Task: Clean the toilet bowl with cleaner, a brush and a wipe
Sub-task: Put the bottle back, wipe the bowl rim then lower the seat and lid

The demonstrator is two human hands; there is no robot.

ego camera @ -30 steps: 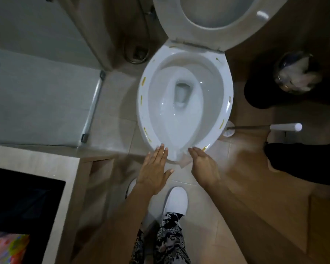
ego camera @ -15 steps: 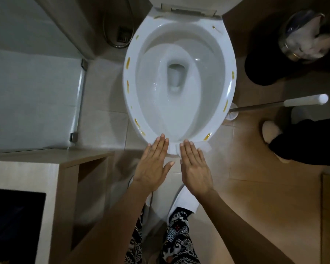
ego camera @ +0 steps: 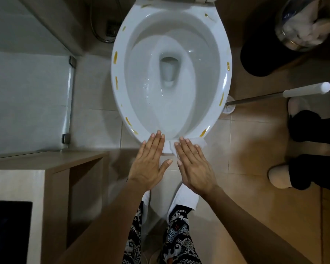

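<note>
Head view: wipe (ego camera: pixel 198 142) lies partly under flat right hand (ego camera: pixel 193 166).

Legible text, labels, brands, numbers, signs — none. The glass jar (ego camera: pixel 305 23) at upper right carries faint light marks near its rim — too small and blurred to read.

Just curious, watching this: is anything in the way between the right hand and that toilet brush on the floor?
Nothing visible blocks it. The right hand lies flat by the wipe at the bowl's front rim; the brush lies on bare floor to its right. A bystander's feet stand just beyond the handle.
</note>
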